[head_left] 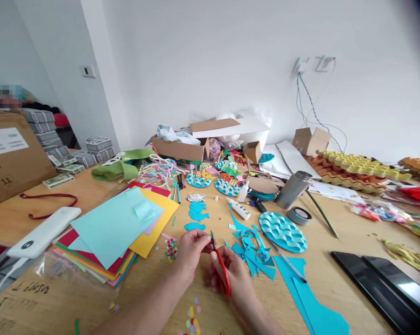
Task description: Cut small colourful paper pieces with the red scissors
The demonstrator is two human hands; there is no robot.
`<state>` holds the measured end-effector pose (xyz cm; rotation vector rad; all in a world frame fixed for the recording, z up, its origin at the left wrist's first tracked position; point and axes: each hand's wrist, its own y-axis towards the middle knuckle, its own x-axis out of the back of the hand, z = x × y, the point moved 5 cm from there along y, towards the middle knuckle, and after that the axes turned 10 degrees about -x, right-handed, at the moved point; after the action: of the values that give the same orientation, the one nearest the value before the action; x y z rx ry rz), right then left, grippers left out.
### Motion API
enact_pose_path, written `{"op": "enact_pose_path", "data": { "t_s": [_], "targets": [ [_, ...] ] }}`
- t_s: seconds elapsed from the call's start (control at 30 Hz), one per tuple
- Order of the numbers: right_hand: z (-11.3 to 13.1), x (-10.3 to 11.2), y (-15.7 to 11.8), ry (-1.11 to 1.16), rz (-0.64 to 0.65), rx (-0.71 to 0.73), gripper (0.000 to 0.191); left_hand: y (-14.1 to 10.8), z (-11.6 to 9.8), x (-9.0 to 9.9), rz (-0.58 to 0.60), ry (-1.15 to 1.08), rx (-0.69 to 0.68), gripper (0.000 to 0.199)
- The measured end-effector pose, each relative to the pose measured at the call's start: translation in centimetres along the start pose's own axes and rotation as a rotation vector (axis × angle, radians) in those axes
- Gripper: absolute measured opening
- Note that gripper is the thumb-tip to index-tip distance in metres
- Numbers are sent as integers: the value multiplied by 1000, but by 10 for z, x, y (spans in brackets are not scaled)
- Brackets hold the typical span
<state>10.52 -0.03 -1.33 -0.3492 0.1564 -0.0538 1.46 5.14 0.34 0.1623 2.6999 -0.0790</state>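
Left hand (190, 250), fingertips pressed together, anything pinched unclear; right hand (236, 275) curled around red scissors (225, 273), both angled inward; cluttered wooden table (320, 246), white wall (203, 60) beyond

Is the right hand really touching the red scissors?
Touching. The head view shows the right hand wrapped around the red scissors at the handle.

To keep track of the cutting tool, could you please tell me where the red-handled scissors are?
In the head view, the red-handled scissors are low, just right of centre, in the right hand, their tips beside the left hand.
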Motion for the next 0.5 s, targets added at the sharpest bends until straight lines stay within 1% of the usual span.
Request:
{"op": "enact_pose_path", "data": {
  "t_s": [0.5],
  "targets": [
    [-2, 2, 2, -39, -10, 13, 40, 1, 0, 1, 17, -3, 3, 11]
  ]
}}
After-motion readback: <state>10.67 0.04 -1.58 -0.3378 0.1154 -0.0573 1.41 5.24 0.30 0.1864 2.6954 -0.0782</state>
